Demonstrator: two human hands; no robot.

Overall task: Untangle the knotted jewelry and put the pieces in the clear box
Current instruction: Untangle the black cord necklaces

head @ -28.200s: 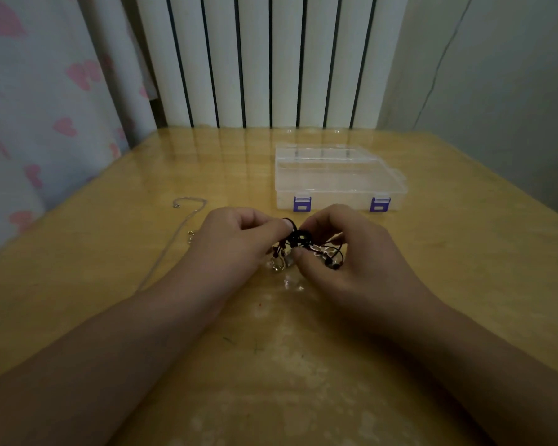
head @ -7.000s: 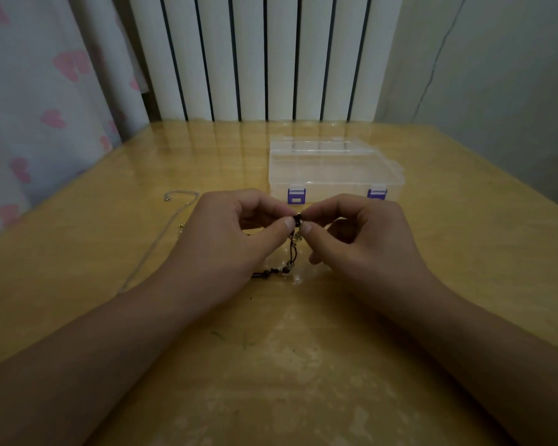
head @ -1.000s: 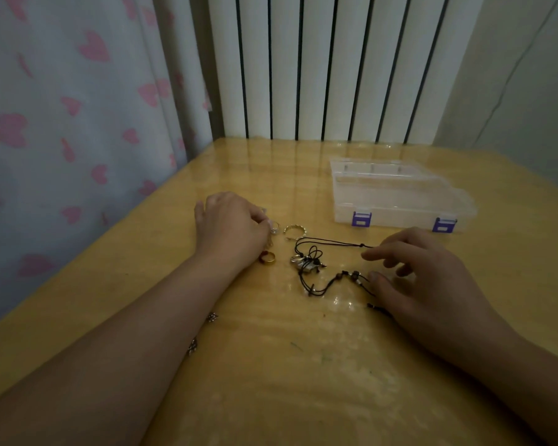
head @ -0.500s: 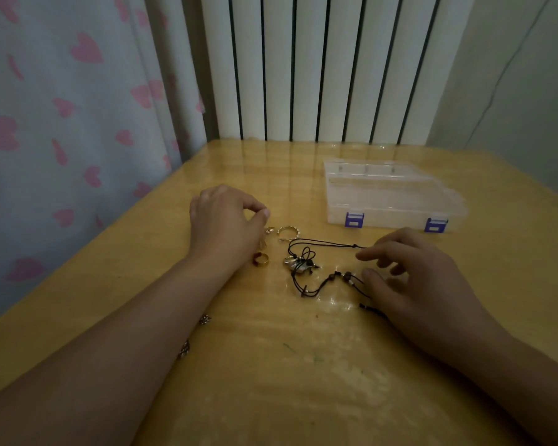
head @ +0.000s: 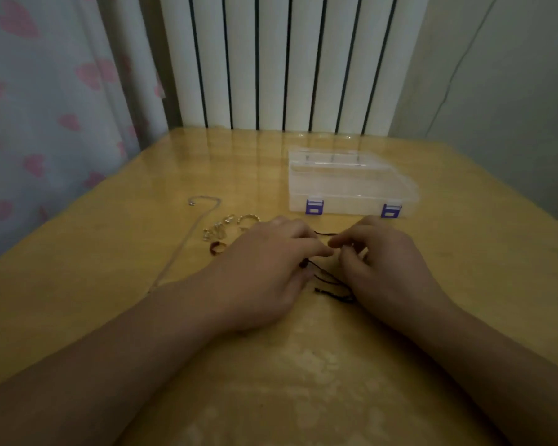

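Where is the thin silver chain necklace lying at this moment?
In the head view the thin silver chain necklace lies on the wooden table, left of the small rings and the left hand, far from the clear plastic box.

Both hands, left (head: 264, 272) and right (head: 384, 268), pinch black cord (head: 331, 281) on bench (head: 464, 252); rings (head: 219, 231) left; clear box (head: 348, 188) closed behind.

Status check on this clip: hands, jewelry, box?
Left hand and right hand both pinching the black cord. Rings loose on table. Clear box latched shut, nothing blocking it.
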